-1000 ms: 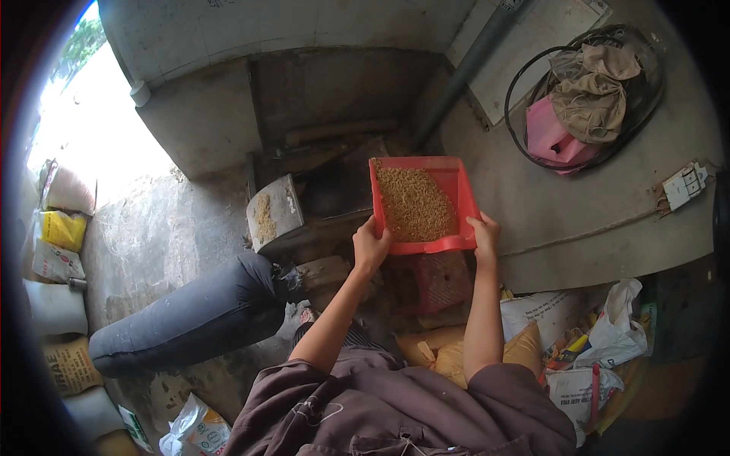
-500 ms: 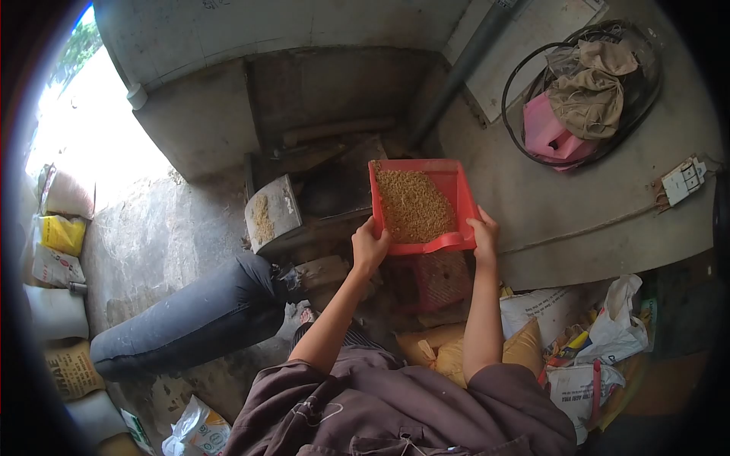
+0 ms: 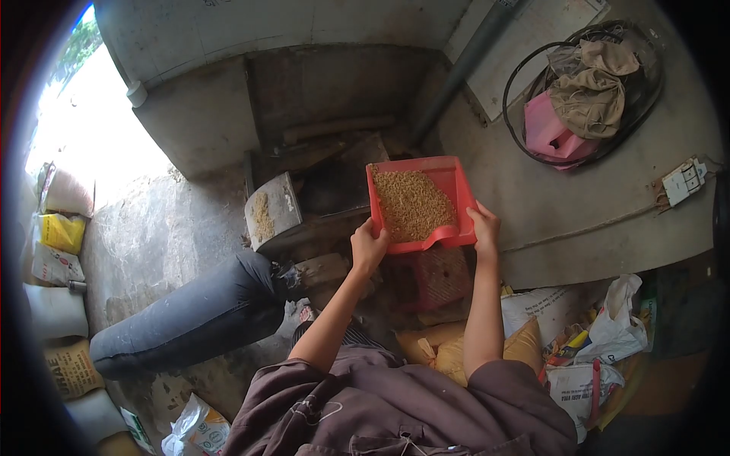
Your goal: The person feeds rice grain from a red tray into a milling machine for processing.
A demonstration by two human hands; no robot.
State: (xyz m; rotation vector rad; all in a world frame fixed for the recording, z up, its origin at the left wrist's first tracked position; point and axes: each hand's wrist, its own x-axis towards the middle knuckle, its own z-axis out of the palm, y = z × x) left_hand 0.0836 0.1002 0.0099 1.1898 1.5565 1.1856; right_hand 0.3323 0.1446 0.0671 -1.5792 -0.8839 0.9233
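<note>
A red plastic dustpan [image 3: 465, 199] is held up in front of me between both hands. Golden-brown grain or pellets [image 3: 414, 205] lie heaped inside it, mostly toward its left side and near edge. My left hand [image 3: 370, 246] grips the near left corner, thumb up along the wall. At the near right corner, my right hand [image 3: 484, 226] is closed on the side wall. Behind the dustpan and to its left, a pale slanted metal plate [image 3: 283, 199] carries a patch of similar grain.
A red plastic stool [image 3: 443, 280] stands below the dustpan. Yellow sacks [image 3: 452, 357] and a white printed sack [image 3: 540, 308] lie at the lower right. To the left is a long dark fabric-covered bundle [image 3: 190, 315]. A pink bag [image 3: 551, 129] hangs on the wall.
The dustpan has tilted slightly and shifted a little, its right side rising a bit. Both hands keep their hold, and the grain stays inside.
</note>
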